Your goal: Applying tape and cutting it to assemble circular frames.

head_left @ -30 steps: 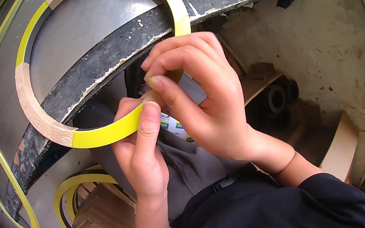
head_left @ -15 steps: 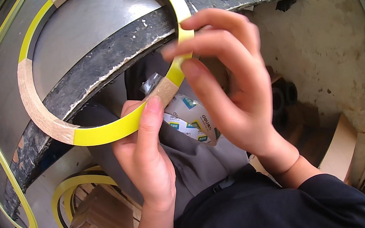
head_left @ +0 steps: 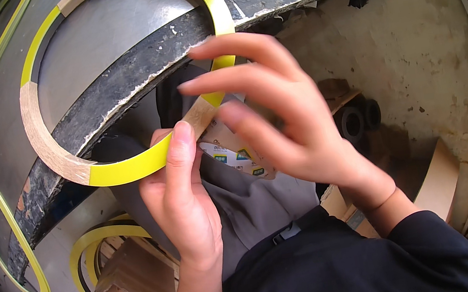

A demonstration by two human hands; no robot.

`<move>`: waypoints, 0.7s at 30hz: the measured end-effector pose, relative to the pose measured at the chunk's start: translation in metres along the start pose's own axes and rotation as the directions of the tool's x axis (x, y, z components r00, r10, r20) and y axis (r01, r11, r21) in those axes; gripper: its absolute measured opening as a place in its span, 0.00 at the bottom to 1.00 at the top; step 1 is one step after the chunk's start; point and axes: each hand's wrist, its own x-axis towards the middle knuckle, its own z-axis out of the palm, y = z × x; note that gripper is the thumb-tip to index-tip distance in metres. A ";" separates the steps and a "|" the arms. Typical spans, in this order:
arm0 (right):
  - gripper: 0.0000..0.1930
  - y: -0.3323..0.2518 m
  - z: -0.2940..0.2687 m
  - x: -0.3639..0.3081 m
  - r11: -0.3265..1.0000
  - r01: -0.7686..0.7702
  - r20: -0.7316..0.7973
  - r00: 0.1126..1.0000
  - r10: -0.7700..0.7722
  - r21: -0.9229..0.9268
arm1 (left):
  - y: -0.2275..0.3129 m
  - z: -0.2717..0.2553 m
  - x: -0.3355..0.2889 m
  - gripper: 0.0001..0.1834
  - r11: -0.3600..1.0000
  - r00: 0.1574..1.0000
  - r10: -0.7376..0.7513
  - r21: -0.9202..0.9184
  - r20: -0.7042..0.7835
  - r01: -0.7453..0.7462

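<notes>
A large, thin yellow ring [head_left: 133,170] with several tan strips around it is tilted up in front of me, overlapping the worktable's edge. My left hand [head_left: 187,216] pinches its lower rim, thumb on top, beside a tan section. At the ring's right side hovers my right hand [head_left: 297,117], fingers spread and slightly blurred, partly covering the rim; no grip on it shows. Behind the hands, near my lap, is a roll-shaped package [head_left: 233,158] with printed wrapping, partly hidden by my right hand and the ring.
The metal worktable [head_left: 104,37] has a worn black edge [head_left: 132,76]. Another yellow ring [head_left: 34,266] stands at the left. More yellow rings [head_left: 79,258] lie below around a cardboard box [head_left: 131,287]. Black rolls [head_left: 352,122] and an open carton [head_left: 438,180] are by the right wall.
My right hand has shifted left and its fingers have spread further across the ring's right side. The ring and my left hand have moved slightly left.
</notes>
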 end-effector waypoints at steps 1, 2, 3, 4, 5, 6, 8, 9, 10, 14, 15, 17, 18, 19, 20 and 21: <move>0.06 -0.001 -0.006 -0.008 0.996 -0.083 -0.059 0.995 0.084 0.023 | 0.001 -0.001 -0.001 0.08 1.000 0.999 0.020 0.005 0.026 -0.020; 0.06 -0.003 -0.009 -0.016 0.985 -0.169 -0.118 0.978 0.173 0.046 | 0.002 0.003 -0.002 0.08 1.000 0.999 0.016 0.007 0.029 -0.016; 0.13 -0.004 -0.005 -0.027 0.913 -0.356 -0.049 0.927 0.373 0.201 | 0.003 0.011 -0.002 0.08 1.000 1.000 0.013 0.007 -0.013 -0.013; 0.15 -0.009 -0.004 -0.033 0.824 -0.481 0.083 0.874 0.480 0.298 | 0.003 0.015 -0.003 0.09 1.000 0.998 0.011 0.008 -0.054 -0.010; 0.15 -0.015 -0.013 -0.027 0.653 -0.659 0.307 0.752 0.583 0.374 | 0.001 0.011 -0.003 0.09 1.000 0.999 0.006 0.014 -0.049 -0.006; 0.15 -0.022 -0.023 -0.021 0.442 -0.808 0.526 0.589 0.613 0.389 | -0.001 0.004 -0.002 0.10 0.998 0.999 0.000 0.070 -0.046 0.003; 0.21 -0.025 -0.015 -0.021 0.357 -0.769 0.599 0.638 0.483 0.531 | -0.001 0.000 -0.004 0.12 0.991 0.999 -0.012 0.133 -0.036 0.017; 0.20 -0.025 -0.010 -0.022 0.277 -0.780 0.634 0.620 0.463 0.561 | 0.001 0.002 -0.006 0.10 0.995 0.999 -0.033 0.096 -0.043 0.037; 0.20 -0.024 -0.006 -0.024 0.194 -0.788 0.667 0.603 0.438 0.585 | 0.003 0.004 -0.007 0.10 0.997 0.997 -0.055 0.059 -0.050 0.058; 0.19 -0.031 0.002 -0.036 0.128 -0.758 0.626 0.610 0.485 0.640 | -0.001 0.009 -0.010 0.11 0.995 0.993 0.056 0.088 -0.107 -0.047; 0.19 -0.031 0.005 -0.038 0.120 -0.761 0.622 0.600 0.503 0.637 | -0.001 0.009 -0.012 0.11 0.995 0.993 0.053 0.093 -0.105 -0.044; 0.19 -0.029 0.012 -0.039 0.119 -0.758 0.611 0.598 0.519 0.641 | 0.000 0.008 -0.014 0.11 0.995 0.994 0.054 0.094 -0.095 -0.045; 0.19 -0.028 0.017 -0.040 0.115 -0.757 0.609 0.598 0.521 0.644 | 0.000 0.008 -0.015 0.11 0.994 0.994 0.051 0.098 -0.093 -0.042; 0.19 -0.026 0.021 -0.040 0.119 -0.740 0.596 0.616 0.516 0.662 | 0.001 0.008 -0.016 0.12 0.994 0.997 0.043 0.102 -0.065 -0.036; 0.19 -0.023 0.025 -0.040 0.124 -0.723 0.581 0.633 0.512 0.679 | 0.002 0.008 -0.016 0.13 0.994 0.999 0.034 0.104 -0.036 -0.030; 0.19 -0.021 0.027 -0.040 0.122 -0.722 0.579 0.633 0.514 0.681 | 0.001 0.007 -0.015 0.13 0.994 0.999 0.031 0.106 -0.034 -0.028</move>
